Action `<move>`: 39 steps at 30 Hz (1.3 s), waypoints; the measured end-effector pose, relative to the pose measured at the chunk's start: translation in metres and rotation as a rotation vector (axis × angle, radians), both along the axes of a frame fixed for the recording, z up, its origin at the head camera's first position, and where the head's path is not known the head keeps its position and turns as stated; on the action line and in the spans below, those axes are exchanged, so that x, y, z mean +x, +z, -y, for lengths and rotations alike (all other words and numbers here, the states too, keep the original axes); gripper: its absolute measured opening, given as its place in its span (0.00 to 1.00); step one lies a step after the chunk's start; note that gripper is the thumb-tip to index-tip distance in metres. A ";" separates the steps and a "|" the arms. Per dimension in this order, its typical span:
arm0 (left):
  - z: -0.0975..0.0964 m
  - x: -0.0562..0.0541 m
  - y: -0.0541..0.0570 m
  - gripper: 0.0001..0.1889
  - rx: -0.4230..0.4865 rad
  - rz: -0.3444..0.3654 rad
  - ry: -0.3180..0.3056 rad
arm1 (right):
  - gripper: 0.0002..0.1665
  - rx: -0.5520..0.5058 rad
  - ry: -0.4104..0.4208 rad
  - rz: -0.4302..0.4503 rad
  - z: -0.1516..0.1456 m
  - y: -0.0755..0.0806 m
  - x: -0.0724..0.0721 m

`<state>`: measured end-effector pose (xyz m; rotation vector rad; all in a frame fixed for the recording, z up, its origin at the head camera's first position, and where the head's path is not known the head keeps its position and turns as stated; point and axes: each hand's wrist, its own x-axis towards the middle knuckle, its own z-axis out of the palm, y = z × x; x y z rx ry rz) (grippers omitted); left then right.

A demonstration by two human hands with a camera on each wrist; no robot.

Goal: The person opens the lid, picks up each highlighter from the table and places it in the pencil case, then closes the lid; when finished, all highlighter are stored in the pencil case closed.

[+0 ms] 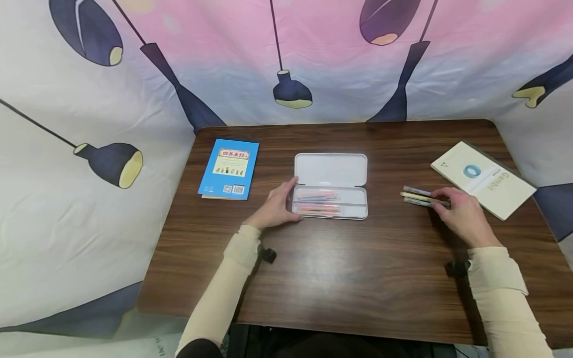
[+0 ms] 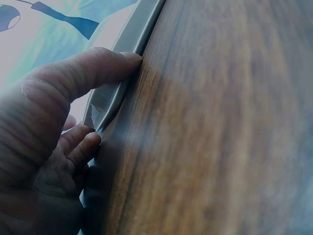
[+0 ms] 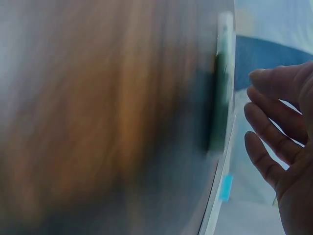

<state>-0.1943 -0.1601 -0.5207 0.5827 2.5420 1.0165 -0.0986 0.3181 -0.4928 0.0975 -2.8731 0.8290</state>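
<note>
A white pencil case (image 1: pixel 330 203) lies open at the middle of the table, its lid (image 1: pixel 331 169) folded back. Pens in pink, orange and bluish tones fill the left part of its two compartments. My left hand (image 1: pixel 278 203) holds the case's left end, thumb on the front edge and fingers at the side and back. To the right, three slim pens (image 1: pixel 414 195) lie side by side, purplish, yellowish and greyish. Over their right ends is my right hand (image 1: pixel 461 211); its fingers (image 3: pixel 274 129) are loosely bent and apart from the pens in the right wrist view.
A blue booklet (image 1: pixel 230 169) lies at the back left. On the right lies a cream notebook (image 1: pixel 485 179) with a blue tape-like ring (image 1: pixel 472 171) on it. The brown table (image 1: pixel 340 278) meets a printed curtain (image 1: pixel 241 59) at the back.
</note>
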 end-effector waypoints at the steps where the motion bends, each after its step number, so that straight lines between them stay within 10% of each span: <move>1: 0.001 0.000 0.001 0.62 0.001 -0.003 0.003 | 0.10 0.001 -0.008 0.014 -0.002 0.000 0.002; 39: 0.002 0.000 -0.001 0.62 -0.004 -0.018 -0.017 | 0.11 0.025 0.067 0.073 0.001 -0.005 0.012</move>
